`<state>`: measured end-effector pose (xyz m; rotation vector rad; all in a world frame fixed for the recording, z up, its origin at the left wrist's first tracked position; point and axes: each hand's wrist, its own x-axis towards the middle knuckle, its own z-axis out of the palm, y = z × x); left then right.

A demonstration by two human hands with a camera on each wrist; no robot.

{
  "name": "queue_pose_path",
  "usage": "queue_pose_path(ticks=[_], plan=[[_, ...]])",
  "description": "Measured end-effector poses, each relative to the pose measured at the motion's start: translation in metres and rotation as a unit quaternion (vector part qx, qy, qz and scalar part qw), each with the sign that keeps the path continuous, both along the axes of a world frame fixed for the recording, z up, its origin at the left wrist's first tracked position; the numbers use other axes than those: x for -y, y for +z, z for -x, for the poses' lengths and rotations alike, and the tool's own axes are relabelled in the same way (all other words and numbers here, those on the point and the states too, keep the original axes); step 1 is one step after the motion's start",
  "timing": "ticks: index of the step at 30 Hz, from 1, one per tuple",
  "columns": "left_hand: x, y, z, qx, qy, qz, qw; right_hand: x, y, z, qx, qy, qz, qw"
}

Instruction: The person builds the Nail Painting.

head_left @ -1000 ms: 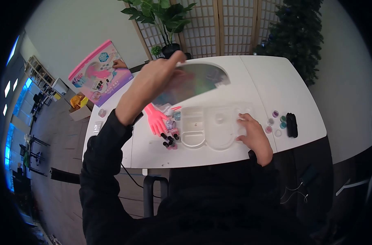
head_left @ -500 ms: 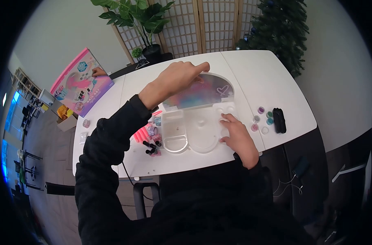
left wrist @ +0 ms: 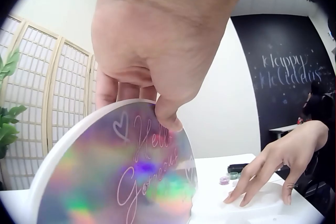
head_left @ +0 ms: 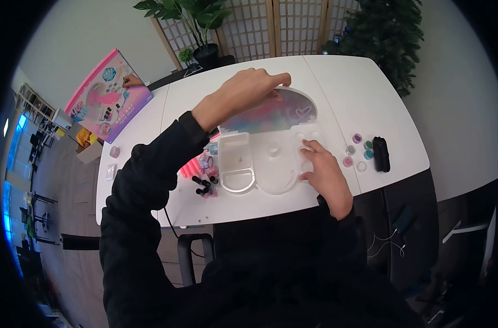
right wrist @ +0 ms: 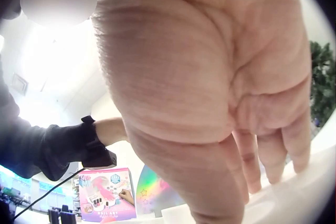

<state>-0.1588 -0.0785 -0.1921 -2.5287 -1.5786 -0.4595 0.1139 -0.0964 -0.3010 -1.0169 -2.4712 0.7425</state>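
Observation:
A half-round iridescent panel point(head_left: 279, 112) with a white rim stands upright at the back of a white compartment tray point(head_left: 236, 177). My left hand point(head_left: 246, 93) grips its top edge; in the left wrist view the thumb lies on the panel's lettered face point(left wrist: 121, 166) and the fingers are behind it. With fingers spread, my right hand point(head_left: 326, 177) rests on the right part of the tray, its fingertips on the small round wells. The right wrist view shows those fingers point(right wrist: 270, 155) extended down onto white plastic.
Pink plastic fingers point(head_left: 191, 168), small jars and black-capped bottles point(head_left: 205, 186) lie left of the tray. Several small pots point(head_left: 348, 162) and a black case point(head_left: 380, 154) are at the right. A colourful box point(head_left: 109, 98) stands back left.
My left hand and the panel have come down from a tilted, raised position to the tray's back edge. The right hand has stayed on the tray's right side.

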Motion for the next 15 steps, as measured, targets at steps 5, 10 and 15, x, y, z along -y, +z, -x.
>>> queue_pose_path(ticks=[5, 10, 15], plan=[[-0.002, -0.006, -0.005, 0.023, 0.004, 0.031, 0.999, 0.002, 0.005, 0.001, 0.006, -0.004, 0.012, 1.000], [-0.002, -0.012, -0.001, 0.032, -0.021, 0.055, 0.998, 0.002, -0.002, -0.001, -0.019, 0.014, -0.036, 0.999], [-0.010, -0.021, 0.003, 0.053, -0.029, 0.060, 0.996, 0.000, -0.003, -0.002, -0.016, 0.013, -0.028, 0.999]])
